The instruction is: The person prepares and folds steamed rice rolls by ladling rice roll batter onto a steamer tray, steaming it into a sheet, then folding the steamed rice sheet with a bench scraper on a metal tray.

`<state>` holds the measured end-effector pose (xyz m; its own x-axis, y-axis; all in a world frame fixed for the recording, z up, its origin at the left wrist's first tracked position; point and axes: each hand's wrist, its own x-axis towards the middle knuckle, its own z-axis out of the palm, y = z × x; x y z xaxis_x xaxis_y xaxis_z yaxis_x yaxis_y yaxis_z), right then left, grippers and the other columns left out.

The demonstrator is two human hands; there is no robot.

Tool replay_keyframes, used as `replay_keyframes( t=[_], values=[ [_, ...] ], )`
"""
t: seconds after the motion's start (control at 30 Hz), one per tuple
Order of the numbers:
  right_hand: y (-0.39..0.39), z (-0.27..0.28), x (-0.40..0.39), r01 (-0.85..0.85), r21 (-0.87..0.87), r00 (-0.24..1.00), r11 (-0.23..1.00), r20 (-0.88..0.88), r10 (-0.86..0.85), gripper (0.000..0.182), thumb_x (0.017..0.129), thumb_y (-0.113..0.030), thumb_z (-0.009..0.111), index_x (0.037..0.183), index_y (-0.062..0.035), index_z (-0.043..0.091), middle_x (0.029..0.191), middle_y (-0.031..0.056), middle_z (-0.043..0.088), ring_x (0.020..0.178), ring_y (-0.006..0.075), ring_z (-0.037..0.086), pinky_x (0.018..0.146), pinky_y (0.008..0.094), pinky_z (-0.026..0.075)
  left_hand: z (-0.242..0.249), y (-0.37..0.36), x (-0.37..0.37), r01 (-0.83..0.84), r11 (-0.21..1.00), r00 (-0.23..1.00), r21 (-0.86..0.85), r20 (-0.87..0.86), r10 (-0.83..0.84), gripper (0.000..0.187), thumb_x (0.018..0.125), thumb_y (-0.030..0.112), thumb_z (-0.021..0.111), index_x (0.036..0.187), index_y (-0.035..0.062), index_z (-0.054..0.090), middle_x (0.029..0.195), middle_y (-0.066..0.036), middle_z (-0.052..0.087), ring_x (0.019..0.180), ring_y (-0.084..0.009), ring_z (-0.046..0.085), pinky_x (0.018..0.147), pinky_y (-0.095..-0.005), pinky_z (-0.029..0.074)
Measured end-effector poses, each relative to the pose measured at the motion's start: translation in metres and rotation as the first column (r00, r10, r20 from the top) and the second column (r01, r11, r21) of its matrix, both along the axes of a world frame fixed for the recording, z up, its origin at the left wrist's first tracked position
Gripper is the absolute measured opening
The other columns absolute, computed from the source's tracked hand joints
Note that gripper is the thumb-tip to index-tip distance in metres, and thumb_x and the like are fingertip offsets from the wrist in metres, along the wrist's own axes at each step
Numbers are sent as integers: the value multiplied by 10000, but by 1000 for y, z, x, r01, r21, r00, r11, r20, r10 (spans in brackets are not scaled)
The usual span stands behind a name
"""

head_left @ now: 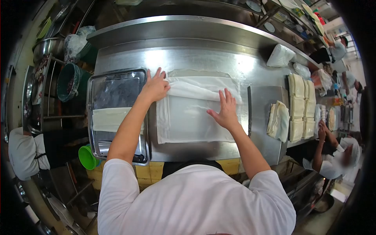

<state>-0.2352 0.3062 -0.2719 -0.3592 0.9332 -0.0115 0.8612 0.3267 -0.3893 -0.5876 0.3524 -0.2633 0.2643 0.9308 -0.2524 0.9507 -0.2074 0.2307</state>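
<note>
A thin, translucent white cloth (192,125) is spread on the steel table in front of me, its far part gathered into a long fold (192,90). My left hand (156,87) is at the fold's left end, thumb and index finger pinching the cloth while the other fingers point away. Toward the fold's right end, my right hand (226,111) rests with its fingers spread, fingertips at the fold. Left of the cloth lies a metal tray (117,84) with a flat, pale strip (111,119) across it, partly hidden by my left forearm.
On the right, a steel board (262,105) bears a stack of folded pale sheets (278,121); rows of pale packets (297,105) stand beyond it. A plastic bag (280,55) lies at the back right. Co-workers (331,156) stand right and left. A green bucket (88,157) is below the tray.
</note>
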Motion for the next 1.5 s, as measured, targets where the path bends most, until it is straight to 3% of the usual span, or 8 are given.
replay_keyframes(
  t=[0.27,0.37,0.43,0.53,0.9,1.1,1.3,1.5],
  values=[
    [8,0,-10,19,80,999,997,-41,-16,960,786,-424,813,1529,-53,334,1597,258,253,1467,455,258,1177,636,202,16,-42,14,-286,890,906,354,403,131,248,943,257,645,846,36,706,1482,-183,519,1443,-405,361,1183,-650,154],
    [41,-20,-4,51,189,995,981,69,-65,682,819,-290,772,1419,-86,518,1561,226,359,1445,406,335,1175,628,221,12,-52,12,-334,850,898,407,412,156,228,933,237,672,830,33,679,1490,-136,523,1441,-362,378,1189,-607,186],
    [54,-26,19,99,261,985,960,113,-133,326,814,-154,686,1134,-92,692,1439,177,527,1366,374,444,1174,632,224,12,-59,5,-299,853,920,428,365,139,213,916,219,686,820,29,673,1475,-139,533,1428,-365,390,1184,-603,204],
    [48,-22,48,152,316,986,937,24,-168,207,806,-92,640,993,-110,725,1356,128,602,1318,341,496,1173,625,231,10,-78,2,-247,856,943,454,314,106,177,873,175,715,799,22,665,1456,-145,540,1413,-374,403,1175,-600,234],
    [-119,8,119,-17,117,996,993,91,6,257,773,-66,641,1022,-89,697,1351,139,586,1343,372,455,1155,648,252,35,-239,35,-75,972,945,224,328,-3,154,775,152,781,785,16,710,1496,-173,483,1430,-394,366,1172,-612,245],
    [-202,20,119,89,72,994,993,-69,-84,387,759,-64,644,1141,-34,696,1376,253,531,1350,434,428,1141,618,303,28,-278,66,-461,887,873,3,182,453,399,770,204,822,1112,25,723,1495,-211,474,1425,-413,355,1180,-520,297],
    [-215,37,117,174,19,939,985,-304,-160,341,816,-56,685,1148,20,668,1347,246,559,1278,425,499,1074,459,439,51,-246,140,-170,979,904,111,414,110,426,841,228,777,1207,33,677,1464,-200,517,1376,-391,434,1148,-462,371],
    [-284,61,118,375,49,874,926,-351,-336,308,835,-84,662,1130,6,669,1216,208,630,1155,380,583,1016,448,472,78,-243,214,268,957,783,106,554,-281,376,876,215,747,1189,20,676,1372,-179,597,1293,-358,523,1086,-432,435]
  ],
)
